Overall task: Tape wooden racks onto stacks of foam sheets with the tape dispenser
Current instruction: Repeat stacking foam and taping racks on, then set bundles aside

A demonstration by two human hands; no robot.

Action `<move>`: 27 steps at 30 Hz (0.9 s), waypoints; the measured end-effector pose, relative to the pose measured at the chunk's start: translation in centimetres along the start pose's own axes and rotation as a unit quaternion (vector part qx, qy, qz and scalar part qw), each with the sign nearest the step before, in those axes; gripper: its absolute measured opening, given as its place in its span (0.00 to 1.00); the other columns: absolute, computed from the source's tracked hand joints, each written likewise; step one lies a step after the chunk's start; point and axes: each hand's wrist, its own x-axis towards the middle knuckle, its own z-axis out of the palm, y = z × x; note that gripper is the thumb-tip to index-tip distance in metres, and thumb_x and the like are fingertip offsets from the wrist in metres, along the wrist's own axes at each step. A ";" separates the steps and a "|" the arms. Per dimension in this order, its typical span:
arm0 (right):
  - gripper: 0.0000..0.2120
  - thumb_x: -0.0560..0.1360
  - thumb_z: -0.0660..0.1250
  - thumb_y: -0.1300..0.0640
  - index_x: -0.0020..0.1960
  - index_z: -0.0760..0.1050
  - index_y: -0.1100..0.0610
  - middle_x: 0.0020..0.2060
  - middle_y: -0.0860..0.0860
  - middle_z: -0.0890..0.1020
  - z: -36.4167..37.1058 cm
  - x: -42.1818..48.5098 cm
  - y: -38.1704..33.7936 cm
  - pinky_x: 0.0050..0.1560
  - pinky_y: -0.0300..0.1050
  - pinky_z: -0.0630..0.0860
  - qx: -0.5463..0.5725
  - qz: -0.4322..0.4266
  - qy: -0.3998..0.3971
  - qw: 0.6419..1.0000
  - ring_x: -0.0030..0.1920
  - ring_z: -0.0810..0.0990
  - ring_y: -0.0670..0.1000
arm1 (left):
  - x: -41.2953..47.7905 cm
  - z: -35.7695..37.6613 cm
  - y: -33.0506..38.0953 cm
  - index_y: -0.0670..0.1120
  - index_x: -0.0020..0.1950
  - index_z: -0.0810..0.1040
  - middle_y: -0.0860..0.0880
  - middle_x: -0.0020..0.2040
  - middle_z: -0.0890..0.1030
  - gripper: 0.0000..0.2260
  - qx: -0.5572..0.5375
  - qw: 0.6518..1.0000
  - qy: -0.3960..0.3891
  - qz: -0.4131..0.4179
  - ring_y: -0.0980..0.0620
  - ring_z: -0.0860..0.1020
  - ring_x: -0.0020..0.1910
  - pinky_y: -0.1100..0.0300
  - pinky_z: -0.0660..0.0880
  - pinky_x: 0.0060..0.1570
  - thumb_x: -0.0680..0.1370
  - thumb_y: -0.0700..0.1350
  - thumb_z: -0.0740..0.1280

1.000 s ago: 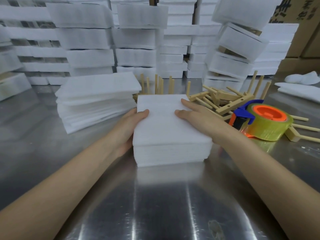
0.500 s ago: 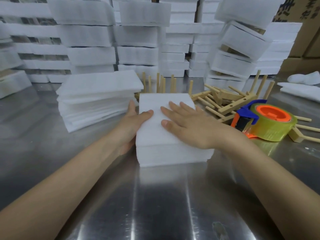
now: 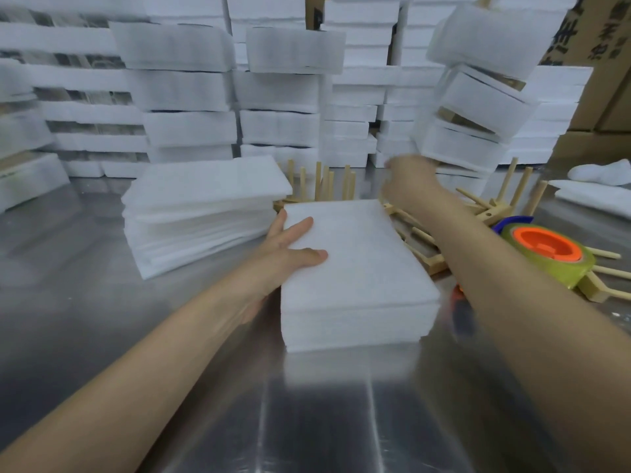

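The left hand (image 3: 290, 247) is clamped on the left edge of the stack (image 3: 358, 268), thumb and one finger lying over the top sheet, palm against the side. The stack sits squared on the table (image 3: 102, 319), bare on top: no rack on it and no tape round it yet.

The right hand (image 3: 408, 180) is beyond the stack's far right corner, over the racks (image 3: 491, 209). It is too blurred to tell whether its fingers are apart or closed on anything. The racks lie in a tangle behind and to the right of the stack, pegs pointing all ways. The dispenser (image 3: 546, 257) lies right of the stack, partly on the racks and just beside the right forearm. A looser pile (image 3: 205, 213) of sheets stands left of the stack.

Likely risks: the pegs look interlocked, so lifting one rack may drag others along and shove the dispenser or the stack's corner. With only one hand on soft foam, a knock could skew the top sheets. The bundles (image 3: 478, 107) beyond the stack lean, and a high reach might tip them.
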 end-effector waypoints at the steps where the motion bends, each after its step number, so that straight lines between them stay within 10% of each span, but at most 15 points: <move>1: 0.10 0.77 0.60 0.64 0.57 0.74 0.63 0.58 0.61 0.75 0.8 0.3 0.6 0.54 0.45 0.69 0.008 0.005 -0.022 1.000 0.63 0.72 0.61 | 0.1 -0.1 -0.1 0.56 0.71 0.70 0.69 0.75 0.48 0.28 0.004 1.000 0.000 0.002 0.80 0.70 0.42 0.75 0.73 0.35 0.73 0.43 0.73; 12: 0.10 0.77 0.54 0.69 0.57 0.67 0.63 0.50 0.64 0.77 -0.7 -0.8 1.2 0.48 0.60 0.78 0.241 -0.073 0.175 0.952 0.46 0.79 0.63 | 0.2 -0.3 -0.2 0.59 0.70 0.71 0.70 0.75 0.49 0.27 0.014 1.000 -0.011 0.014 0.65 0.68 0.61 0.69 0.71 0.44 0.73 0.45 0.73; 17: 0.05 0.79 0.56 0.62 0.54 0.65 0.58 0.40 0.54 0.81 -4.5 -4.3 1.8 0.37 0.42 0.77 0.429 -0.124 0.295 0.845 0.33 0.79 0.49 | 0.1 -0.3 -0.3 0.59 0.69 0.72 0.70 0.75 0.49 0.27 0.004 1.000 -0.012 0.013 0.64 0.67 0.62 0.67 0.72 0.48 0.72 0.45 0.73; 20: 0.03 0.80 0.60 0.62 0.52 0.69 0.62 0.33 0.54 0.83 -3.2 -6.9 2.0 0.30 0.38 0.73 0.566 -0.046 0.138 0.812 0.28 0.80 0.48 | 0.2 -0.3 -0.5 0.59 0.69 0.71 0.71 0.74 0.49 0.27 0.008 1.000 -0.011 0.012 0.65 0.67 0.62 0.66 0.71 0.50 0.72 0.46 0.73; 23: 0.10 0.78 0.65 0.60 0.38 0.72 0.59 0.28 0.54 0.81 -0.9 -8.8 2.7 0.25 0.36 0.70 0.459 -0.020 -0.057 0.886 0.26 0.78 0.49 | 0.1 -0.3 -0.6 0.60 0.72 0.67 0.72 0.73 0.49 0.32 0.009 1.000 -0.013 0.011 0.68 0.69 0.60 0.63 0.71 0.55 0.72 0.47 0.74; 27: 0.19 0.74 0.68 0.57 0.25 0.68 0.51 0.23 0.47 0.74 -0.6 -8.7 3.9 0.28 0.38 0.66 0.353 -0.042 -0.082 0.931 0.25 0.69 0.46 | 0.1 -0.2 -0.6 0.60 0.76 0.59 0.71 0.74 0.48 0.36 0.014 1.000 -0.011 0.020 0.64 0.62 0.70 0.61 0.68 0.60 0.72 0.47 0.73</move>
